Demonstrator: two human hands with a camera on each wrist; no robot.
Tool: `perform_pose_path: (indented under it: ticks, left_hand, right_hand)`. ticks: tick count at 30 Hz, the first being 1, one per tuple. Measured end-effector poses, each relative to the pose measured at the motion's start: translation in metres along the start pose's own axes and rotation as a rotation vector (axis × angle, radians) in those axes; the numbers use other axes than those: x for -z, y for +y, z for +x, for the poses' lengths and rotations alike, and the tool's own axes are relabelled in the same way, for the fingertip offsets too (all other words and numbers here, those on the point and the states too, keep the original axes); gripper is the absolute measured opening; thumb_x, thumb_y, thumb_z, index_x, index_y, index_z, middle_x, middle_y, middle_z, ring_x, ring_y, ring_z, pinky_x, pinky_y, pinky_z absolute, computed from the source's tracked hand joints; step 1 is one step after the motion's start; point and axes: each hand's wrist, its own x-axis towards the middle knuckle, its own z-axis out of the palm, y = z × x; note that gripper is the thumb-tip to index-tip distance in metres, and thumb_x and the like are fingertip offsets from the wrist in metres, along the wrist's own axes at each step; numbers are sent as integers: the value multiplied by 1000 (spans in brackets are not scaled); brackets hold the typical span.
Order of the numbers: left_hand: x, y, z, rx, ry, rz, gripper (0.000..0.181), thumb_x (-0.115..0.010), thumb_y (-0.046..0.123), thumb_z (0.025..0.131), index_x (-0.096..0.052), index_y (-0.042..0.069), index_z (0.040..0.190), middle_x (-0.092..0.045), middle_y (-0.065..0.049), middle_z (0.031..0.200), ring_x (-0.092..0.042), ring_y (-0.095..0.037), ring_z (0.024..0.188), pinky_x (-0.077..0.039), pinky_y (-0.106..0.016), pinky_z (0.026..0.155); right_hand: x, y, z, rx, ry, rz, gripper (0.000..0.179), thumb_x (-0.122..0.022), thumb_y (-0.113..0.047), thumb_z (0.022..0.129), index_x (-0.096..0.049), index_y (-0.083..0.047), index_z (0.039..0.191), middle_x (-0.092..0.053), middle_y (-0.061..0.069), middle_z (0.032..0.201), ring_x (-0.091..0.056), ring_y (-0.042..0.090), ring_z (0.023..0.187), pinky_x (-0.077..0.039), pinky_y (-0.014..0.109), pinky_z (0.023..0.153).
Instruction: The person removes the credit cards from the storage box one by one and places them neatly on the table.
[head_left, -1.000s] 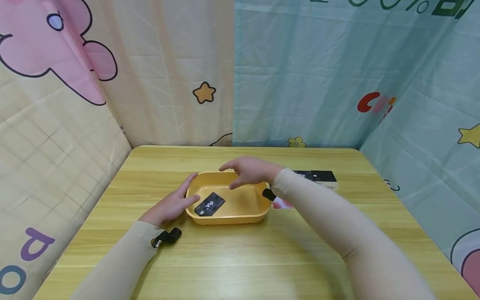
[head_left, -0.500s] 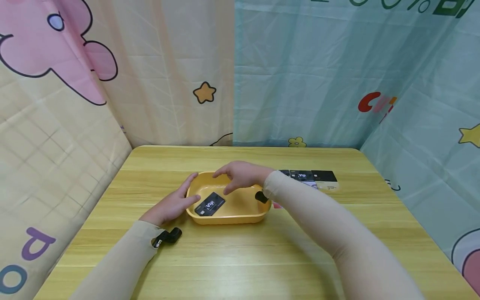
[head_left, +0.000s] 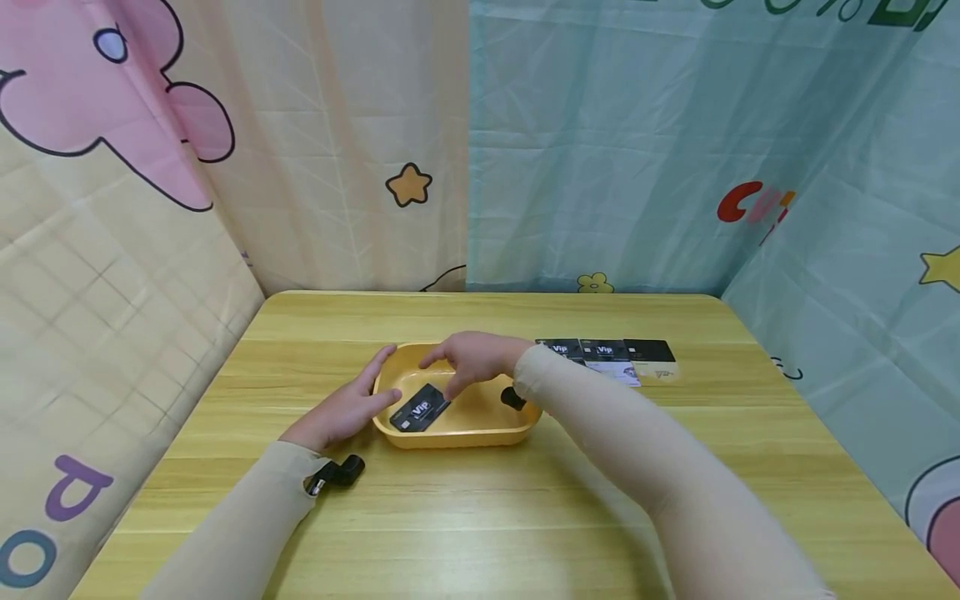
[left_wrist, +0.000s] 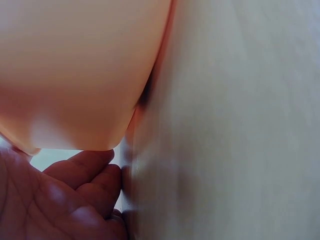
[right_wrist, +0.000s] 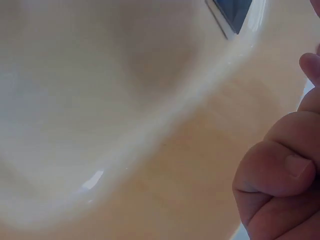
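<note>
A yellow plastic tray (head_left: 480,437) stands on the wooden table, with a black VIP card (head_left: 420,408) lying at a slant in its left part. My left hand (head_left: 341,412) holds the tray's left end, thumb over the rim; in the left wrist view, the fingers (left_wrist: 95,182) bend beside the outer wall. Above the tray, my right hand (head_left: 480,358) hovers with thumb and fingers spread, the thumb tip near the card's upper right corner. Nothing is visibly held there. In the right wrist view, the card's corner (right_wrist: 232,15) appears apart from the loosely bent fingers (right_wrist: 275,170).
Right of the tray, several cards lie in neat rows: black VIP cards (head_left: 603,350), a black card (head_left: 648,350), a white-purple one (head_left: 617,373) and a cream one (head_left: 655,370). My right forearm hides some. Printed curtains (head_left: 600,150) enclose the table (head_left: 465,525).
My right hand has moved left and slightly toward me, bringing its thumb close to the card in the tray. More cards at the right have come into sight. The left hand keeps its place.
</note>
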Motion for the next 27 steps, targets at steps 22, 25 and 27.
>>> perform_pose_path:
  ticks: [22, 25, 27]
  left_hand:
    - [5, -3, -11, 27, 32, 4, 82, -53, 45, 109, 1, 39, 169, -5, -15, 178, -10, -51, 161, -12, -74, 124]
    - [-1, -2, -6, 25, 21, -5, 82, -54, 46, 108, 1, 40, 169, -3, -13, 179, -10, -50, 161, -12, -73, 125]
    - [-4, -2, -3, 35, 18, -10, 82, -54, 47, 108, 0, 41, 169, -3, -10, 179, -11, -50, 161, -12, -73, 125]
  right_hand:
    - [-24, 9, 35, -54, -91, 31, 68, -90, -23, 84, -64, -34, 146, -62, -4, 147, -57, 17, 122, -45, 42, 117]
    - [-28, 13, 31, -91, -92, 21, 67, -91, -23, 84, -65, -36, 144, -61, -4, 147, -57, 17, 125, -43, 44, 121]
    - [-30, 15, 29, -107, -84, 16, 67, -92, -23, 83, -66, -37, 143, -62, -5, 146, -57, 17, 125, -42, 44, 121]
